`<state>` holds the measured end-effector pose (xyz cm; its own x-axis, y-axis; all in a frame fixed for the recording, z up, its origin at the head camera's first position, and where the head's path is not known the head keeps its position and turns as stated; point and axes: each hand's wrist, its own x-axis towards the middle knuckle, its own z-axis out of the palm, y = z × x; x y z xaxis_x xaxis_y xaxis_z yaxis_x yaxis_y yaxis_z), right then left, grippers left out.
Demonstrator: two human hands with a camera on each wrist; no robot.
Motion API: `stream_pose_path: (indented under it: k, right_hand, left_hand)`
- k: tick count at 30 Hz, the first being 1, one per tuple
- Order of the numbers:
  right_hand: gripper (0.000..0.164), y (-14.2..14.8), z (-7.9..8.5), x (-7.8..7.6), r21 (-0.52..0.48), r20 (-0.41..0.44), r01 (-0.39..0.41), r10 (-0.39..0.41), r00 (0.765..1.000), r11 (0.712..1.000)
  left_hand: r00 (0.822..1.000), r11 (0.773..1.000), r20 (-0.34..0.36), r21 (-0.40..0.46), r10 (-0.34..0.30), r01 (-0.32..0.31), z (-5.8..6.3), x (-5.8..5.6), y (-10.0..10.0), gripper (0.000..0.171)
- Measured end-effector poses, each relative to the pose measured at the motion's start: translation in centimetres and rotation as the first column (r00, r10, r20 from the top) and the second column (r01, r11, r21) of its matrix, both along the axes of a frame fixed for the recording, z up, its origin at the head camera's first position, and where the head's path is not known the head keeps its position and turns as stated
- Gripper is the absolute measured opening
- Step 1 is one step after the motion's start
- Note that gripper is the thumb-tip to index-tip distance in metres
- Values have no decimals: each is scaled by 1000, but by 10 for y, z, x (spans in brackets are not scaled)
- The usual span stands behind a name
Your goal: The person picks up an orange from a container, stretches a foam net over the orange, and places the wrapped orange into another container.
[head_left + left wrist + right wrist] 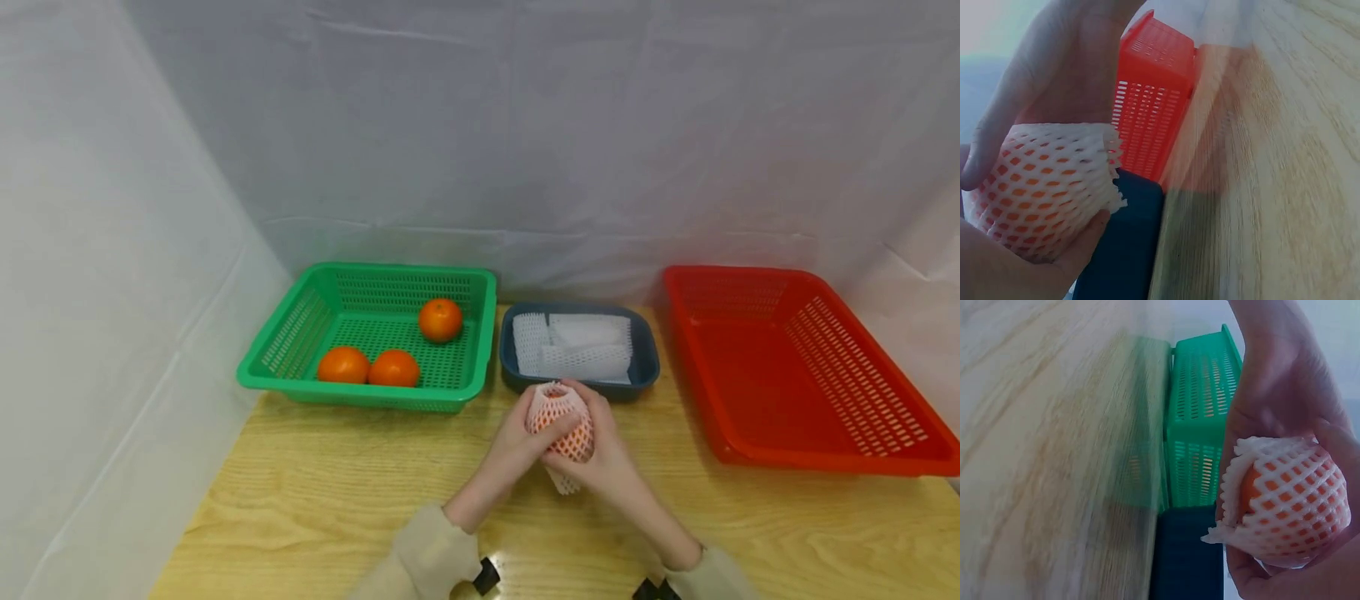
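your left hand [517,446] and right hand [604,450] both curl their fingers round the orange [1249,490] in its white foam net [557,407], near of the blue tray [630,392]; gripping from both sides likely keeps the stretchy net from slipping.

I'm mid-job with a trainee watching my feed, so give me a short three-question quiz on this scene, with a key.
1. Count: how many bare oranges show in the green basket?
2. True or false: in the head view, the dark blue tray stands between the green basket and the red basket.
3. Open: what is around the held orange that the left hand and right hand grip together?

Key:
1. Three.
2. True.
3. A white foam net, with orange showing through its holes.
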<state>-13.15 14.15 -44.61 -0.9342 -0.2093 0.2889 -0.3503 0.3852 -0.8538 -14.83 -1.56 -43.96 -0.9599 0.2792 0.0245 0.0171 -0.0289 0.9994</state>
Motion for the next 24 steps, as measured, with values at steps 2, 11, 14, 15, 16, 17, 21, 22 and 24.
stream_pose_path:
  k: [2,11,14,15,16,17,21,22,24]
  right_hand:
    - [97,-1,1,1,7,-19,-1,1,1000,1000]
    - [99,-5,5,4,-20,4,22,-22,1000,1000]
    - [101,-7,4,3,-5,-19,28,-28,999,1000]
    - [102,-8,4,3,0,-28,31,-31,999,1000]
    - [102,-9,4,3,6,-36,37,-37,999,999]
    - [102,-10,3,3,9,-43,44,-44,998,999]
    - [101,-11,3,3,9,-67,59,-59,996,998]
    - [100,-12,3,3,9,-75,61,-60,995,998]
    - [99,-12,4,2,5,-80,65,-65,995,998]
  left_hand:
    - [1000,1000,-13,8,28,-28,-1,0,0,58]
    - [991,974,52,181,125,-133,2,-2,0,42]
    - [987,968,77,198,144,-156,2,-2,1,43]
    - [986,967,83,196,147,-161,2,-2,1,43]
    - [985,967,86,196,147,-162,2,-2,1,43]
    - [985,968,87,193,148,-163,2,-2,1,43]
    - [988,970,81,192,133,-146,2,-2,2,42]
    - [989,971,80,193,128,-142,2,-2,3,42]
    - [990,971,76,197,122,-135,3,-2,3,42]
